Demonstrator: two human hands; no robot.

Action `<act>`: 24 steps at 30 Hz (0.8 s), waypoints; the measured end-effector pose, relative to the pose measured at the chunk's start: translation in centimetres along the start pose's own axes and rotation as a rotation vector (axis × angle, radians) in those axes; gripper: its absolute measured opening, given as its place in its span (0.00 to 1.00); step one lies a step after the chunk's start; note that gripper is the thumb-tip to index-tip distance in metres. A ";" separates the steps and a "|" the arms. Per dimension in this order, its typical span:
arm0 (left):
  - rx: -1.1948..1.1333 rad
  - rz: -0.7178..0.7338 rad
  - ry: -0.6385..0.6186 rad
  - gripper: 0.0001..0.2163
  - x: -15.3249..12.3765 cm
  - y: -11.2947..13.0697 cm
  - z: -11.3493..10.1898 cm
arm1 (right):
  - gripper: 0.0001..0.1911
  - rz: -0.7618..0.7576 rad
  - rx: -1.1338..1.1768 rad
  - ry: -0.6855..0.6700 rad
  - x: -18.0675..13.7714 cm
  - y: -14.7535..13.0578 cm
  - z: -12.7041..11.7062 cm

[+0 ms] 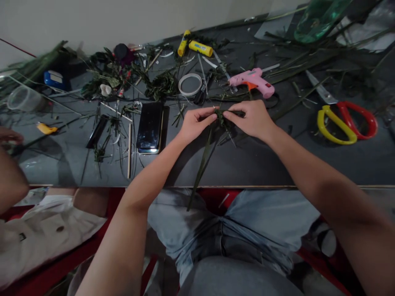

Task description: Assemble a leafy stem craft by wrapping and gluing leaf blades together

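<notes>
Between my two hands is a small bundle of woven green leaf strips [221, 118], held just above the dark table. My left hand [198, 122] pinches its left side with thumb and index finger. On the other side, my right hand [250, 118] is closed on the bundle too, thumb and fingertips pressed together. A long flat leaf strip [202, 164] trails from the bundle over the table's front edge. Behind my right hand lies a pink hot glue gun [253, 81] with an orange trigger. A black smartphone [150, 126] rests left of my left hand.
Large scissors [336, 123] with yellow and red handles lie at right. Yellow glue sticks [200, 48], a tape roll [189, 84] and leaf scraps cover the table's back. A clear plastic cup [24, 98] stands far left, near another person's hand [10, 135]. A green bottle [319, 20] is back right.
</notes>
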State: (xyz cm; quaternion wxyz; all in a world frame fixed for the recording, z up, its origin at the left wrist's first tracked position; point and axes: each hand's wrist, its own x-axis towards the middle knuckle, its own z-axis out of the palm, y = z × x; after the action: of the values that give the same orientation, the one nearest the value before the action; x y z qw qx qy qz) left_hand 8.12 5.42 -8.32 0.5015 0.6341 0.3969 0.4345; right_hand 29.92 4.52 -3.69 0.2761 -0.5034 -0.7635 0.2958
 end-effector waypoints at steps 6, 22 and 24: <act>0.049 -0.044 0.013 0.21 -0.4 0.7 0.1 | 0.19 0.083 0.158 0.168 0.2 0.6 -0.2; 0.005 -0.007 0.056 0.26 -0.3 1.0 0.0 | 0.17 0.056 0.370 -0.018 -0.3 0.0 1.9; 0.007 -0.016 0.035 0.26 -0.1 0.7 0.1 | 0.20 0.051 0.344 -0.107 -0.2 0.1 1.3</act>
State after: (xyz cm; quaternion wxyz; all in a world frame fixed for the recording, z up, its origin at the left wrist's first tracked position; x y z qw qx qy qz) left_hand 8.19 5.13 -7.70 0.4958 0.6248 0.4122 0.4403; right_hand 29.11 4.11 -4.68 0.3095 -0.4515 -0.7020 0.4555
